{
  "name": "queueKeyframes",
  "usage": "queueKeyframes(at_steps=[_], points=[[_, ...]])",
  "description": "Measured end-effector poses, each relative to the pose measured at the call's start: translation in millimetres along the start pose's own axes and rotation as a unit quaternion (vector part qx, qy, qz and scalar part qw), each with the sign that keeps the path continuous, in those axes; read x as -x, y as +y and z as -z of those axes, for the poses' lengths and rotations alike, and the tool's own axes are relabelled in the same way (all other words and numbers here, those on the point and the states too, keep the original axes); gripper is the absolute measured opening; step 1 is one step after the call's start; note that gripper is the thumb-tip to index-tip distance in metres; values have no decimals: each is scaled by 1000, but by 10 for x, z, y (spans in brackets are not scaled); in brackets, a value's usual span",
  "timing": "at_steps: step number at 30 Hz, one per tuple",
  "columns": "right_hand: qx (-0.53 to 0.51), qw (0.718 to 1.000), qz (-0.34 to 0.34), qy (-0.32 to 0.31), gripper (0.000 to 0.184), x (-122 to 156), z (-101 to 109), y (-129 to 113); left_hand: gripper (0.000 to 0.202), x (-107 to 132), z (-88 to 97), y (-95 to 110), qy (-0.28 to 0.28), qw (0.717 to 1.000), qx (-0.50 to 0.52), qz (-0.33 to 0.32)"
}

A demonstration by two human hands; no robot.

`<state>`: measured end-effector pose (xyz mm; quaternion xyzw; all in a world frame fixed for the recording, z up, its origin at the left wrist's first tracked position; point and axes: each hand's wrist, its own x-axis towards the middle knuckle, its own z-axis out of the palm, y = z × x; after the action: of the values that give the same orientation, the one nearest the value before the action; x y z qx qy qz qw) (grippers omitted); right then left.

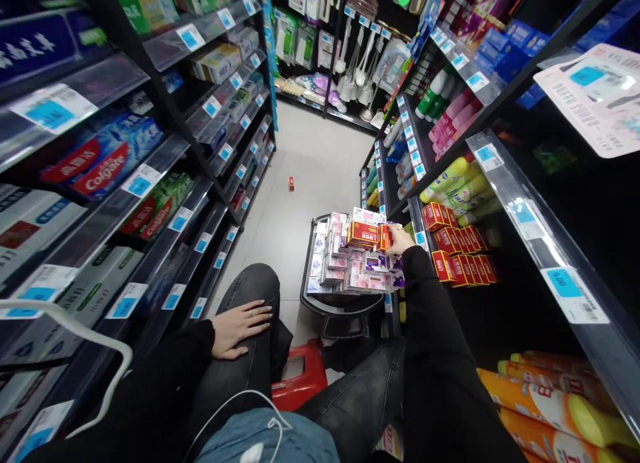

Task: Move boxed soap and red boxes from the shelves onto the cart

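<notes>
My right hand (399, 239) reaches to the pile of boxes ahead, its fingers closed around a small red box (383, 237) with yellow marks. Beside that box lies a longer red box (363, 234) with white lettering. Both rest on stacked pink, white and purple cartons (334, 263), which fill a black-rimmed basket (345, 309). My left hand (243, 328) lies flat on my left knee with its fingers stretched out, holding nothing. Several similar red boxes (450, 246) stand stacked on the shelf to the right of my right hand.
Toothpaste shelves (165, 149) line the left side. Bottles (460, 183) fill the right shelves, with orange packs (550, 403) low down. One red box (291, 183) lies on the floor (310, 143). Between my legs is a red stool (305, 376). Brushes (360, 69) hang at the aisle's end.
</notes>
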<state>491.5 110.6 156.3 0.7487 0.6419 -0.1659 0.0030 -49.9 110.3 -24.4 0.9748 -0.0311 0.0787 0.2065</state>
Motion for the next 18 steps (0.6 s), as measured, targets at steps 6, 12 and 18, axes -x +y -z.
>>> queueKeyframes(at_steps=[6, 12, 18], points=[[-85, 987, -1, 135, 94, 344, 172, 73, 58, -1, 14, -6, -13, 1000, 4, 6], [-74, 974, -65, 202, 100, 1413, 894, 574, 59, -23, 43, 6, -14, 1000, 7, 8], [84, 977, -197, 22, 102, 1731, 866, 1028, 60, -51, 8, -22, -26, 1000, 5, -6]])
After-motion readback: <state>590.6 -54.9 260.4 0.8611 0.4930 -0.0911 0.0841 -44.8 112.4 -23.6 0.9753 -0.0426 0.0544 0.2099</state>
